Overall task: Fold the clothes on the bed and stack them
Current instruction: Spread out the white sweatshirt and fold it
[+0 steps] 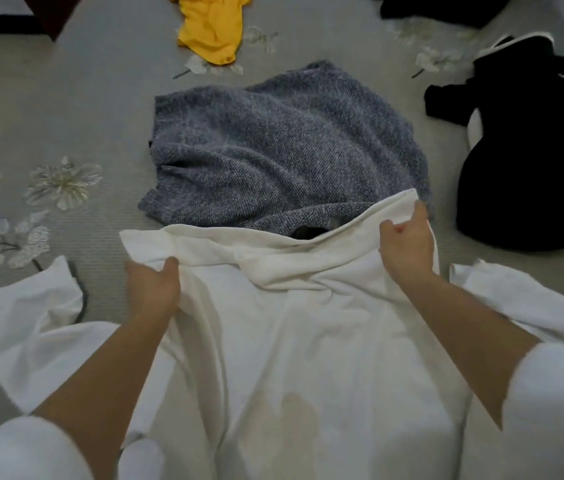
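A white shirt [291,341] lies spread on the bed in front of me, its sleeves out to both sides. My left hand [152,289] grips the shirt's far edge on the left. My right hand [408,247] pinches the same edge on the right and lifts it a little. That raised edge overlaps the near side of a blue-grey knitted sweater [273,154], which lies rumpled just beyond the shirt.
A yellow garment [211,26] lies crumpled at the far middle. A black garment with white trim [523,150] sits to the right, another dark one [440,8] at the far right. The grey bedcover [66,116] has flower patterns.
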`<state>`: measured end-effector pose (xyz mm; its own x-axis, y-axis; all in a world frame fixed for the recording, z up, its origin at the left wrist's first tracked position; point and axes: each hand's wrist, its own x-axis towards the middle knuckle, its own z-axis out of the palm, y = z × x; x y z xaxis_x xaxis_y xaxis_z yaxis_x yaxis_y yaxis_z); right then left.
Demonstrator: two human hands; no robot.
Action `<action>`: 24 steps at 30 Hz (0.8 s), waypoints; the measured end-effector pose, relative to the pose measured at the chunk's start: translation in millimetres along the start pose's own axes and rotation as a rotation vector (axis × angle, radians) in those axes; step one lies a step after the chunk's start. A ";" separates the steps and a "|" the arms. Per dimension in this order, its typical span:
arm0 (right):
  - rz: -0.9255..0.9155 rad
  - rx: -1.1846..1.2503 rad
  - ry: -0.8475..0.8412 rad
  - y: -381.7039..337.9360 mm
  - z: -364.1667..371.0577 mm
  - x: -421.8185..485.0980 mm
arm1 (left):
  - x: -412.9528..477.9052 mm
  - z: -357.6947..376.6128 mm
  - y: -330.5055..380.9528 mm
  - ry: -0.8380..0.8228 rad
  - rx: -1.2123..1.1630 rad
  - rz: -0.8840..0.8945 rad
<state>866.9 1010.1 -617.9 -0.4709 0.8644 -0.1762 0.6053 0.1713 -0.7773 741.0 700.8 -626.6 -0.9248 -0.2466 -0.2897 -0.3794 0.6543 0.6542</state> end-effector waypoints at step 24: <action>0.061 0.332 0.179 -32.3 -58.0 82.7 | 80.5 -40.4 95.1 -0.037 -0.584 0.096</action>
<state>845.7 1103.5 -572.4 -0.3028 0.9423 -0.1428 0.3745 -0.0202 -0.9270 629.3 714.3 -559.5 -0.9582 -0.1734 -0.2277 -0.2566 0.1675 0.9519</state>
